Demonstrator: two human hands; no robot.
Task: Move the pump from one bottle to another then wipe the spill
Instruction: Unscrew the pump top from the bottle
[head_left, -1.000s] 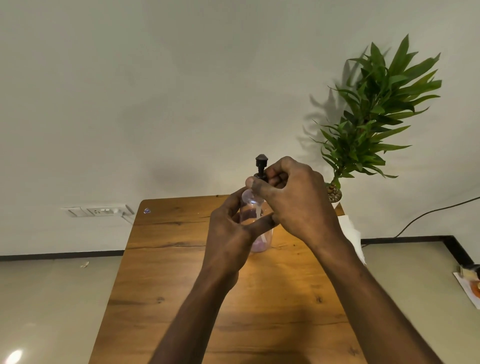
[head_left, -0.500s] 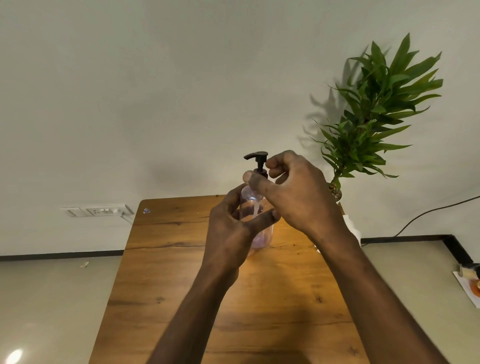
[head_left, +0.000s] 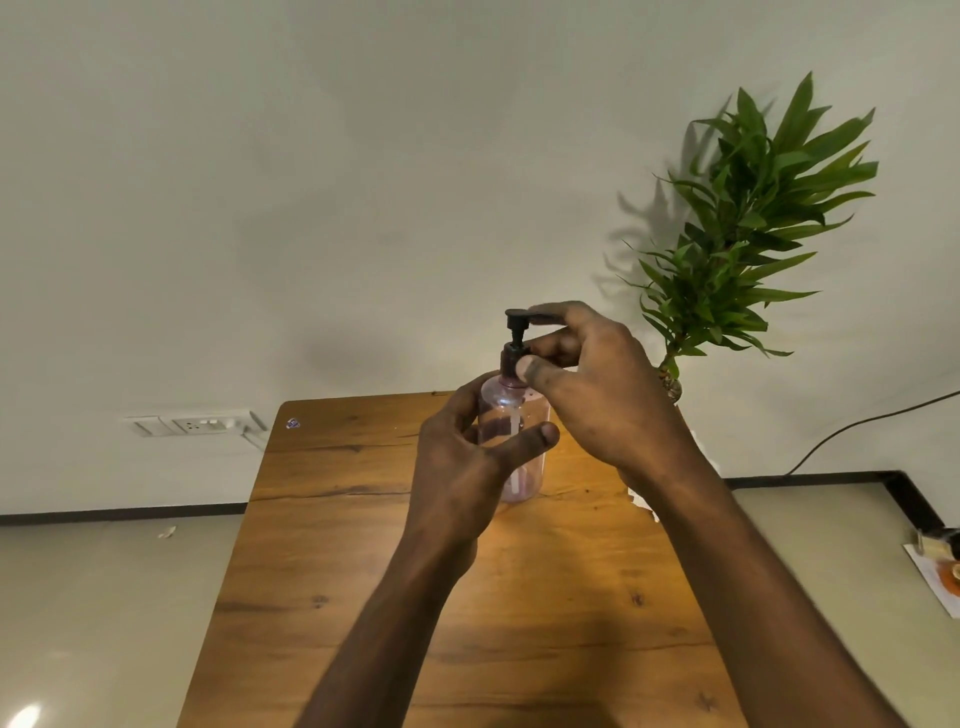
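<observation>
Head view: the right hand's thumb tip (head_left: 531, 370) and curled fingers pinch the ribbed black collar of the pump (head_left: 516, 343), the index finger lying along the underside of the flat pump head. The right hand (head_left: 597, 384) arches over the bottle from about 2 o'clock. The pump is matte black plastic, with a thin stem rising to a short spout that points toward 3 o'clock; its collar sits on the bottle's neck, though whether it is fully screwed down cannot be told. The left hand (head_left: 467, 467) wraps the bottle (head_left: 511, 415) from 8 o'clock, thumb pressed across the front of the body and fingers closed round the far side, gripping it. The bottle is a clear, pink-tinted plastic cylinder with rounded shoulders, standing upright on the table (head_left: 363, 519); a pale dip tube shows through its wall. No label or writing can be read on it. The table is warm brown wood-grain board with dark knots and streaks and rounded corners. At its 11 o'clock corner lies a small sticker (head_left: 293, 423), its print too small to read. At 3 o'clock of the bottle, white crumpled paper (head_left: 641, 501) peeks from behind the right wrist. A leafy green plant (head_left: 748, 234) stands at 1 o'clock against the plain off-white wall, and a white switch-and-socket plate (head_left: 192, 423) is fixed to the wall at 9 o'clock.
</observation>
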